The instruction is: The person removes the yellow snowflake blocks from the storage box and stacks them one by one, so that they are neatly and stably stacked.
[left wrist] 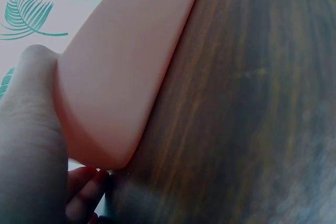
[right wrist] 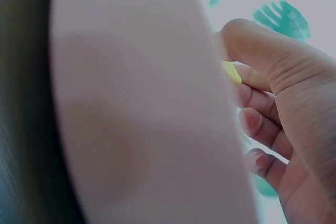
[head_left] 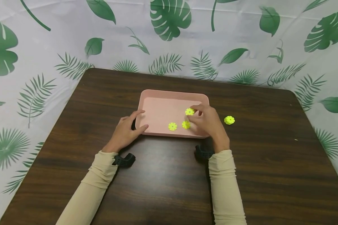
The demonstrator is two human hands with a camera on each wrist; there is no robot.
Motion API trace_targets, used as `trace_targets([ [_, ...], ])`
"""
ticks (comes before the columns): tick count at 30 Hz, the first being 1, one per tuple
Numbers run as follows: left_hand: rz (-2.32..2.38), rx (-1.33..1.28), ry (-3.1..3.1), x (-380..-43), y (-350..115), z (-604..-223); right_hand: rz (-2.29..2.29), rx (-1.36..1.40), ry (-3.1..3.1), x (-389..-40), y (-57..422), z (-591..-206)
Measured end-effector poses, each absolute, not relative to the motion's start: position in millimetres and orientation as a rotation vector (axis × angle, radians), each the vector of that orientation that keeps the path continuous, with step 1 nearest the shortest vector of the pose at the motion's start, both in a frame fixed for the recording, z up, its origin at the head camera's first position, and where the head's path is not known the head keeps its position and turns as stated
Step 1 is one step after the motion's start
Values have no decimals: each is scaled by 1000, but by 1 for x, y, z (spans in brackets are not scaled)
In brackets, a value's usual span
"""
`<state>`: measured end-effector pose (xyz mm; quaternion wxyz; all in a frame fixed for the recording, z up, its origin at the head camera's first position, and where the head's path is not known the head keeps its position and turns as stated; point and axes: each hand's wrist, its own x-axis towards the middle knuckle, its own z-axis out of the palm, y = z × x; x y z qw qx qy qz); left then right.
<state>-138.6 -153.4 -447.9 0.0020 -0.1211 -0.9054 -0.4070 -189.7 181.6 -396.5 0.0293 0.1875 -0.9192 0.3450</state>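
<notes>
Pinching a yellow, round, notched disc [head_left: 189, 112] between thumb and forefinger, the right hand [head_left: 209, 123] holds it over the right end of a pink rectangular tray [head_left: 159, 109]. Two similar yellow discs [head_left: 172, 126] lie inside, by its near wall. The left hand [head_left: 125, 129] grips the tray's left end. Tray sits toward the far edge of the dark wood-grain table [head_left: 160, 181]; a yellow disc cluster [head_left: 229, 120] lies rightward. Assessed step: placing a disc; next move likely calls for lowering and release.

Cannot count the discs in the yellow stack [head_left: 229, 120]; from the right wrist, see only a sliver of the pinched disc [right wrist: 232, 72] past the blurred pink tray [right wrist: 142, 77]; miss the left thumb's [left wrist: 39, 72] tip behind it, and both sleeves' [head_left: 225, 187] lower ends
</notes>
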Motion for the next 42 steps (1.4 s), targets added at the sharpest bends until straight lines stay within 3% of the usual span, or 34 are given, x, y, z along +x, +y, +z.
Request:
trace_targets([
  [16,-1285,-345,-2862,-136,-154,-447,917,134,-2777,-168,309,-403],
  [42,-1276,-345,-2866,-139,-152,-446,967,53,-2915,-170,319,-413],
])
